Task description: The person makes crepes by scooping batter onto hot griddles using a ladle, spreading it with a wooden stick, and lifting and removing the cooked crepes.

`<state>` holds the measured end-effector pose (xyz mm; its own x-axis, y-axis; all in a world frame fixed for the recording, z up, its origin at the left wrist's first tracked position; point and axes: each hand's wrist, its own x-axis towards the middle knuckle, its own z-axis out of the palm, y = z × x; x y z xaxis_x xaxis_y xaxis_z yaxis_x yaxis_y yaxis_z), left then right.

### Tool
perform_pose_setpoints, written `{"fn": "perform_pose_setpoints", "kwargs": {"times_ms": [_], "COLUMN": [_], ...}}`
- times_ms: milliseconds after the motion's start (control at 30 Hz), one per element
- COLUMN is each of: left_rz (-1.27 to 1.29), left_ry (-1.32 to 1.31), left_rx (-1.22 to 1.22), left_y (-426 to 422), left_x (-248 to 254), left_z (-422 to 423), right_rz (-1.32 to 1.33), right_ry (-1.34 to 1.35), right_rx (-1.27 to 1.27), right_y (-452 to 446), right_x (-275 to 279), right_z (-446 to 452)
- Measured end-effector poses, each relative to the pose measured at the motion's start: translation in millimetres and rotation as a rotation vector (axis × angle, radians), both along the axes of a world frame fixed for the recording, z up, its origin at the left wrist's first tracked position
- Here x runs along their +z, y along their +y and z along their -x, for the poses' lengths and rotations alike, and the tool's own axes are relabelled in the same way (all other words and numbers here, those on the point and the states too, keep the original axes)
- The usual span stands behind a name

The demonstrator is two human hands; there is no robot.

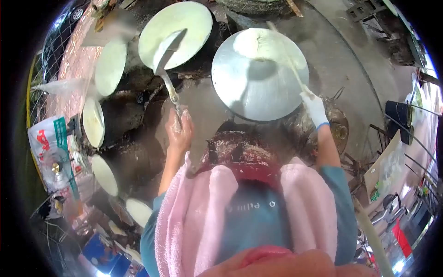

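Note:
My left hand, bare, is closed around the handle of a ladle coated in something whitish. The ladle's bowl lies over a pale round surface at the upper left; I cannot tell whether they touch. My right hand, in a white glove with a blue cuff, grips a long thin stick. That stick slants forward across the right side of a large shiny metal disc. A cream-coloured sheet or layer covers the disc's far part, and the stick passes over its right side.
Several pale round discs curve down the left side among dark, sooty surfaces. A worn reddish round rim is close before my body. Off to the right are a black bucket and a board with clear plastic.

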<state>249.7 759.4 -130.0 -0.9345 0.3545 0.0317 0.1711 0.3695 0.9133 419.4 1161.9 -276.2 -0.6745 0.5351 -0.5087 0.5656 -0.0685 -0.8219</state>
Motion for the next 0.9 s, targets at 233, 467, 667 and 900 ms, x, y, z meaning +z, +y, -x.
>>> {"fn": "perform_pose_setpoints", "kwargs": {"times_ms": [233, 467, 667, 900], "left_rz": [0.089, -0.095, 0.268, 0.19], "left_ry": [-0.218, -0.398, -0.251, -0.31], "left_rx": [0.137, 0.374, 0.388, 0.386], "left_y": [-26.5, -42.3, -82.2, -84.4], "left_x": [-19.8, -25.2, -48.0, -44.0], "left_z": [-17.5, -45.1, -70.5, -79.9], "right_rz": [0.073, 0.149, 0.131, 0.158], "right_ry": [-0.045, -0.159, 0.089, -0.337], "right_rx": [0.331, 0.376, 0.42, 0.621], "right_y": [-22.4, 8.5, 26.0, 32.7], "right_x": [36.6, 30.2, 8.2, 18.7], "right_z": [9.7, 49.0, 31.0, 59.6]}}
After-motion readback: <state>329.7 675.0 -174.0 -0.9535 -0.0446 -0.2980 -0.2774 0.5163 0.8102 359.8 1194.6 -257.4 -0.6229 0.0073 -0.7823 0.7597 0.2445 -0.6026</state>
